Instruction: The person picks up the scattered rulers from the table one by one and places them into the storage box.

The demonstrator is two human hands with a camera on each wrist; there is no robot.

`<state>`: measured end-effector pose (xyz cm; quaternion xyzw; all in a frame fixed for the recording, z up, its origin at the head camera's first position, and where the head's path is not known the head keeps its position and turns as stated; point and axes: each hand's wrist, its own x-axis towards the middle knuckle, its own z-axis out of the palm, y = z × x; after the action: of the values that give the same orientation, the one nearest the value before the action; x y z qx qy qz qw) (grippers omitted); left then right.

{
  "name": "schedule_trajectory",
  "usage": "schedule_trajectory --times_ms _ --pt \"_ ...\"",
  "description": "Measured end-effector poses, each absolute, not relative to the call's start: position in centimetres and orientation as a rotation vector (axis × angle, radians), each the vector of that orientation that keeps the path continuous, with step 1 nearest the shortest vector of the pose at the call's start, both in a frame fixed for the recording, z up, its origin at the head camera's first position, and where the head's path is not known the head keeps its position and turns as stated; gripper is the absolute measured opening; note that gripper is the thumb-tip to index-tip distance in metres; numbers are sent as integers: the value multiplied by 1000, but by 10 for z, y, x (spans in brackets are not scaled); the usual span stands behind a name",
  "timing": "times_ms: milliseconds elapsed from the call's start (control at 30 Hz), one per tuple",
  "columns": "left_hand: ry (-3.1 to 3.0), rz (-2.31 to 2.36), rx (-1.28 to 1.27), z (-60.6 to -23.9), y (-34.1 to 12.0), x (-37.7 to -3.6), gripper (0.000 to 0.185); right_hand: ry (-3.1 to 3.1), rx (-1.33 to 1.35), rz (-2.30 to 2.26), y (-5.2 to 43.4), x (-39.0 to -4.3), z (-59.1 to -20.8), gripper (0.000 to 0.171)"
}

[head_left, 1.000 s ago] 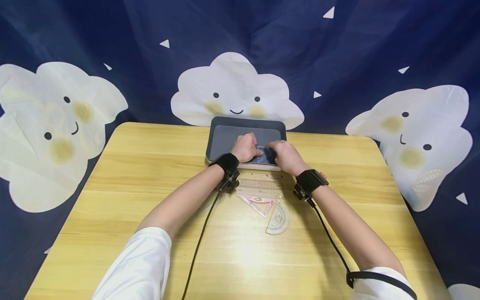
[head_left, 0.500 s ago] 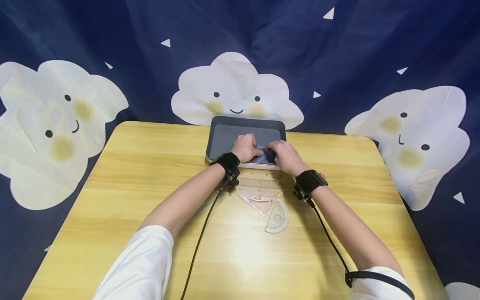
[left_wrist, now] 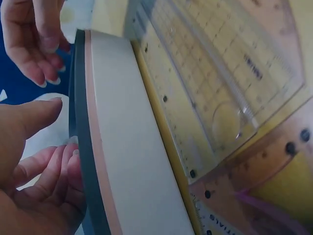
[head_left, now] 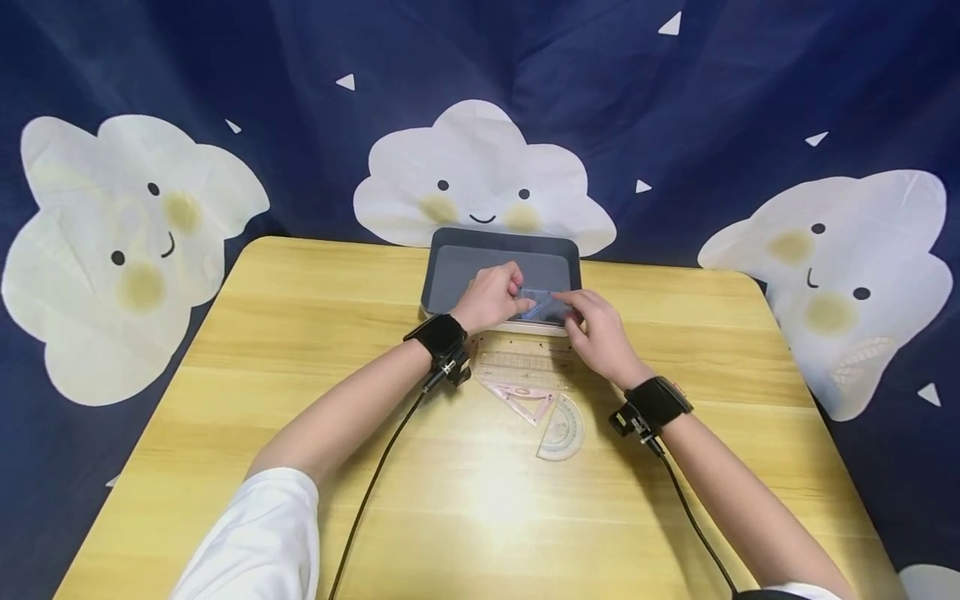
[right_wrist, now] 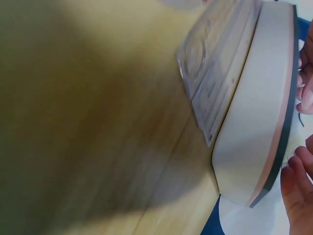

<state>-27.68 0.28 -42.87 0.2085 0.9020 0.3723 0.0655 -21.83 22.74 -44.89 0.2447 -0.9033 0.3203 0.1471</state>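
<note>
A small clear bluish plastic piece point(head_left: 543, 307) hangs over the near edge of a dark grey tray point(head_left: 457, 271). My left hand point(head_left: 513, 298) pinches its left end between thumb and fingers. My right hand point(head_left: 572, 305) reaches in with fairly straight fingers whose tips touch the piece's right end. In the left wrist view my left fingers point(left_wrist: 39, 181) curl just inside the tray's white outer wall point(left_wrist: 132, 156), with the right hand's fingers point(left_wrist: 34, 44) above them. The piece itself does not show in either wrist view.
On the wooden table point(head_left: 300, 350), just in front of the tray, lie a clear ruler point(head_left: 517, 362), a pinkish set square point(head_left: 522, 396) and a protractor point(head_left: 562, 429). A dark cloud-print cloth point(head_left: 480, 83) hangs behind. Cables run from both wristbands. The right wrist view is blurred.
My right hand has drawn back towards me and its fingers have straightened, loosening their grip on the piece. The left hand still holds it in the same place. The head view has shifted slightly.
</note>
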Motion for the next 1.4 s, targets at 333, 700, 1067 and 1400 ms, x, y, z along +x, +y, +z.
schedule_trajectory --times_ms 333,700,1067,1400 --pt "2691 1163 710 -420 9 -247 40 -2620 558 996 233 -177 -443 25" --pt "2583 974 1099 -426 28 -212 40 -2838 346 1033 246 -140 -447 37" --pt "2414 707 1237 -432 38 -189 61 -2992 328 1049 249 -115 -448 40" --pt "2470 238 1288 -446 45 -165 91 -3136 302 940 243 -101 -449 44"
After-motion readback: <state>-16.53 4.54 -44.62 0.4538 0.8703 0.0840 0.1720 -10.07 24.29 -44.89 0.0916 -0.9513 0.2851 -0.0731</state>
